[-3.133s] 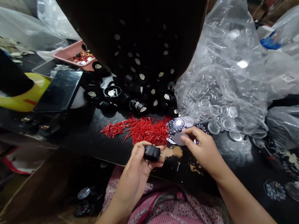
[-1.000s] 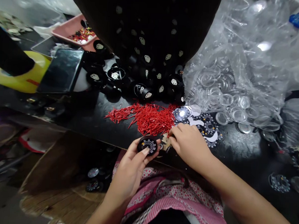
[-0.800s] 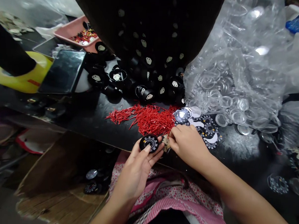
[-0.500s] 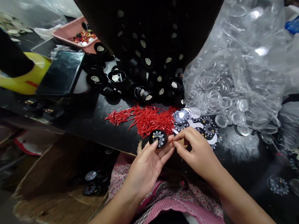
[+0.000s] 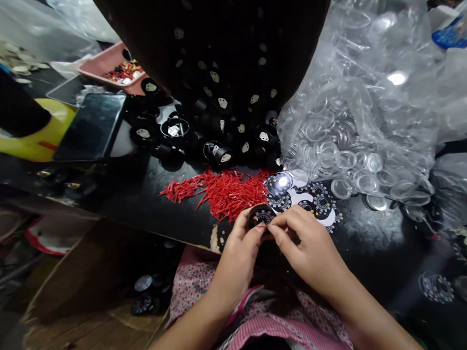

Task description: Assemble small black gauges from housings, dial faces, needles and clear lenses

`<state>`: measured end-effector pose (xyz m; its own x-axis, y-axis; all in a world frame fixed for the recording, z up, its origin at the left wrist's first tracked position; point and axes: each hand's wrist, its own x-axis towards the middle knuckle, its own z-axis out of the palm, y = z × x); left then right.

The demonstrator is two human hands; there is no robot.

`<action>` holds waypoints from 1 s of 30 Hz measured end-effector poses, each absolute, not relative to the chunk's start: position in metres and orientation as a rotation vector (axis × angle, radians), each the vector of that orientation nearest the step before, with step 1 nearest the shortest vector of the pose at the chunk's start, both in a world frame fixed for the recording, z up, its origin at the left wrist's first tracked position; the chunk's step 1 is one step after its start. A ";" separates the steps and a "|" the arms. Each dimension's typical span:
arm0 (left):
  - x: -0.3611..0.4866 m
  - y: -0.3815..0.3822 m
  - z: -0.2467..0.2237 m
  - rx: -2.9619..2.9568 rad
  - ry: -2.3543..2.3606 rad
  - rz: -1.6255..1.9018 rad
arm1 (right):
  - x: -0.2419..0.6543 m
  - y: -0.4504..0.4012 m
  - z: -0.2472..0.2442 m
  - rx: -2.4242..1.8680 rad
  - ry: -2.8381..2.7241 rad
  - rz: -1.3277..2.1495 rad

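My left hand (image 5: 239, 253) grips a round black gauge (image 5: 261, 215) with a white-marked dial, its fingers and thumb around the rim. Pinched between the thumb and fingers of my right hand (image 5: 299, 233) is a thin red pointer (image 5: 262, 226), lying across the near part of the dial. Beyond my hands a heap of red pointers (image 5: 232, 191) is spread on the black table. Printed black dial discs (image 5: 321, 200) lie to the right of that heap, partly hidden by my right hand.
Clear rings (image 5: 328, 154) spill from a plastic bag at the right. Black housings (image 5: 219, 152) fill the back under a large dark shape. A phone (image 5: 91, 126), a pink tray (image 5: 102, 63) and a yellow object (image 5: 58, 119) are at left. A cardboard box (image 5: 75, 281) stands below the table edge.
My left hand has turned and closed more around the gauge, tilting it. My two hands are closer together, and the red pointer now lies over the dial. The view has shifted slightly.
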<state>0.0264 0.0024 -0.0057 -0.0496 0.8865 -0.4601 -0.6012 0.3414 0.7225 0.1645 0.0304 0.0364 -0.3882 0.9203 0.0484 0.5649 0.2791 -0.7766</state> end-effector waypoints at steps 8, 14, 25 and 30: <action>0.027 -0.004 -0.007 0.587 1.115 1.214 | 0.165 0.030 0.035 -1.430 -2.115 0.862; 0.023 -0.005 0.004 0.696 1.238 1.220 | 0.164 0.026 0.037 -1.411 -2.054 0.965; 0.020 -0.011 0.020 0.759 1.380 1.263 | 0.159 0.015 0.041 -1.380 -2.004 0.970; 0.016 -0.007 0.020 0.829 1.357 1.144 | 0.164 0.020 0.041 -1.455 -2.024 0.964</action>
<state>0.0161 -0.0074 0.0196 -0.1317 0.9446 -0.3005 -0.1369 0.2829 0.9493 0.1639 0.0204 0.0411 -0.3312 0.9431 -0.0293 0.6170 0.1930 -0.7629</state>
